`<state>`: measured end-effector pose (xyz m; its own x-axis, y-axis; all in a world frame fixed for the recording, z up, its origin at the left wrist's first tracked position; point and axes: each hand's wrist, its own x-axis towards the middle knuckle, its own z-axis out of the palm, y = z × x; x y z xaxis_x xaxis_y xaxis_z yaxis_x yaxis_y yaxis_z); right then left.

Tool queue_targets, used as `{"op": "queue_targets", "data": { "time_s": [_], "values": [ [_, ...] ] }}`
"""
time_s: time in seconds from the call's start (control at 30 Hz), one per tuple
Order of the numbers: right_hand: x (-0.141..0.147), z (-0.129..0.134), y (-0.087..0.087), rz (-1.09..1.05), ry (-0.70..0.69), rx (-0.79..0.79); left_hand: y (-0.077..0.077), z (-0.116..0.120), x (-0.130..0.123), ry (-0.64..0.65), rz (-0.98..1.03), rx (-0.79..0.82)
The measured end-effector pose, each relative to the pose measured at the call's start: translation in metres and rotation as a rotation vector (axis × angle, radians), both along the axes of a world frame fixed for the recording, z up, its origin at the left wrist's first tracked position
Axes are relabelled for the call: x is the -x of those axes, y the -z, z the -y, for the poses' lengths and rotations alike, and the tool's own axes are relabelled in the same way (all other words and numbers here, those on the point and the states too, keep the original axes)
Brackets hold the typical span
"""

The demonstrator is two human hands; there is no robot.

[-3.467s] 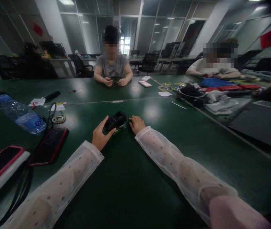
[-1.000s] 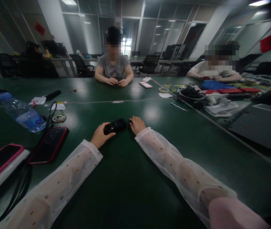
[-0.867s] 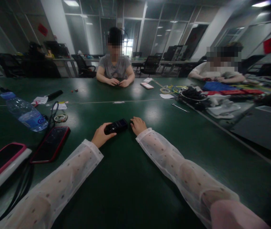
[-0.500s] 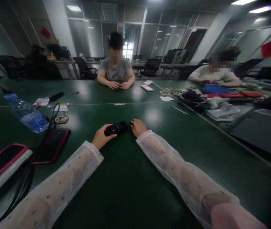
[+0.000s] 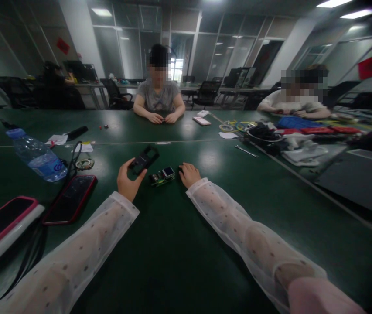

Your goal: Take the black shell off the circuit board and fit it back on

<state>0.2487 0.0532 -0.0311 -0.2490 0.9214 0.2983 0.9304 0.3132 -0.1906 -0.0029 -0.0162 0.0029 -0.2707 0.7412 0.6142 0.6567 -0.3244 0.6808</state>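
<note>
Left hand: thumb and fingers curved partly open around one end of a black housing, gripping its edges; the housing is tilted and apart from the circuit board. Board rests on the green surface between both hands, small screen facing up. Right hand: palm down on the surface just beside the board, fingers loosely bent; underside hidden, so cannot tell whether it has hold of anything. Farther left: red-edged phone, water bottle.
</note>
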Motion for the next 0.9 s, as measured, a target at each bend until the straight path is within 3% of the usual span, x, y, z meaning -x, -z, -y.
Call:
{"op": "queue_targets", "data": {
  "time_s": [0.07, 0.23, 0.47, 0.9],
  "values": [
    [0.0, 0.0, -0.001, 0.002, -0.004, -0.001, 0.002, -0.005, 0.009, -0.046, -0.03, 0.048],
    [0.0, 0.001, -0.002, -0.005, 0.0, 0.012, 0.01, -0.015, 0.024, 0.002, -0.124, 0.185],
    [0.001, 0.002, -0.002, 0.001, -0.001, 0.004, 0.023, -0.027, 0.032, 0.051, -0.103, 0.408],
    [0.001, 0.001, -0.004, -0.002, -0.002, 0.033, 0.022, -0.026, 0.032, 0.083, -0.111, 0.419]
  ]
}}
